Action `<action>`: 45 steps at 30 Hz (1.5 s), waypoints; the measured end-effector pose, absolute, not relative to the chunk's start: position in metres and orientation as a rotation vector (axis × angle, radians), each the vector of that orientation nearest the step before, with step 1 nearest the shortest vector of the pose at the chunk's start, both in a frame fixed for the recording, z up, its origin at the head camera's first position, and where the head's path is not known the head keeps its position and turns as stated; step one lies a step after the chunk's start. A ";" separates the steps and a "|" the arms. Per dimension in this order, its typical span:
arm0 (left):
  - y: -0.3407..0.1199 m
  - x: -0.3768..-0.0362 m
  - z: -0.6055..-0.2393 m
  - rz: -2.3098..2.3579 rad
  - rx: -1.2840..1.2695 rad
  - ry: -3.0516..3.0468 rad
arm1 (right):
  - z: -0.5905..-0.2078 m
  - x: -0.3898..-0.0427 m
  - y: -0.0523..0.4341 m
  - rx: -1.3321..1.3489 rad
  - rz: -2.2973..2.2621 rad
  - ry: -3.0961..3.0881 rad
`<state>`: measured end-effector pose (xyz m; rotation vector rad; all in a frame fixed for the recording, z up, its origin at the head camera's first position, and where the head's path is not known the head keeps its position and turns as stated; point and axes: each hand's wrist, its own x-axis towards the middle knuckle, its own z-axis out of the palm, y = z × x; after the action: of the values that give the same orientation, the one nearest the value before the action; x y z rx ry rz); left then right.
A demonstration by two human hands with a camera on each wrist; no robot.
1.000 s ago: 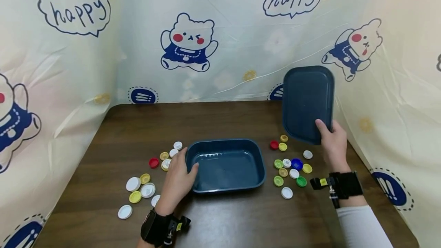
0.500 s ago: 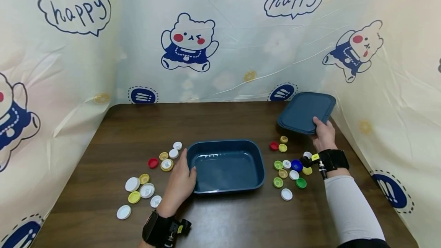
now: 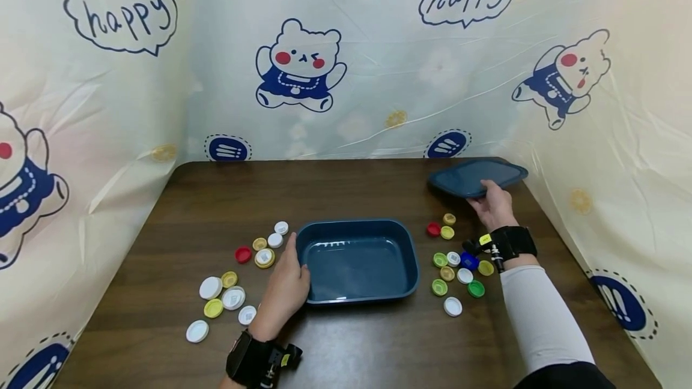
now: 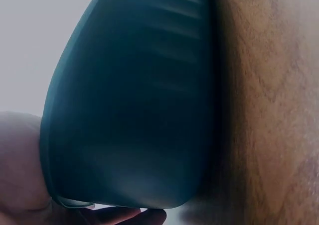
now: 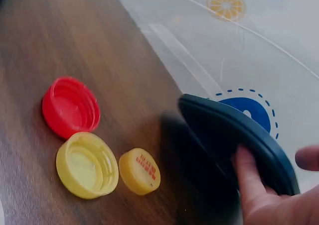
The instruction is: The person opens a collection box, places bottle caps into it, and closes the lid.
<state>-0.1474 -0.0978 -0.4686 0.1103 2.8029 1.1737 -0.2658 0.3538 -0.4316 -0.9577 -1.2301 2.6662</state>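
Note:
A dark blue rectangular container (image 3: 357, 263) stands on the table with its hollow side up and nothing inside. My left hand (image 3: 283, 290) holds its left end, thumb at the rim and fingers along the outer wall; the left wrist view shows fingertips (image 4: 149, 216) past the container's edge. My right hand (image 3: 494, 206) grips a matching flat blue lid (image 3: 476, 176), thumb on top and fingers beneath. The lid is tilted above the far right of the table. Under and beside it, the right wrist view shows a red cap (image 5: 71, 107) and two yellow caps (image 5: 87, 165).
Several bottle caps in white, yellow and red lie left of the container, among them a white cap (image 3: 197, 331). More caps, including a green cap (image 3: 476, 289) and a blue cap (image 3: 469, 261), lie to its right. A printed curtain (image 3: 378, 65) borders the table (image 3: 357, 341).
My right hand has lowered the lid from nearly upright to nearly flat, close to the table's far right corner. The left hand stays at the container.

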 end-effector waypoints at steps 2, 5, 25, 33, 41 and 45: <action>-0.098 -0.147 -0.468 1.167 0.115 2.808 | -0.431 -0.266 0.354 -0.974 2.704 -1.252; -0.097 -0.147 -0.468 1.159 0.123 2.810 | -0.432 -0.266 0.356 -1.029 2.774 -1.259; -0.096 -0.147 -0.469 1.123 0.107 2.844 | -0.436 -0.256 0.347 -0.713 2.223 -2.460; -0.098 -0.147 -0.470 1.106 0.113 2.856 | -0.438 -0.253 0.333 -0.449 1.207 -3.158; -0.098 -0.147 -0.471 1.105 0.111 2.856 | -0.441 -0.254 0.318 -0.202 0.672 -3.404; -0.097 -0.146 -0.471 1.113 0.118 2.854 | -0.443 -0.254 0.311 -0.163 0.574 -3.421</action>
<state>-0.1460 -0.0975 -0.4711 0.1176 2.8538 1.1126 -0.2542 0.3113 -0.4427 -0.1634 -3.4212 0.5741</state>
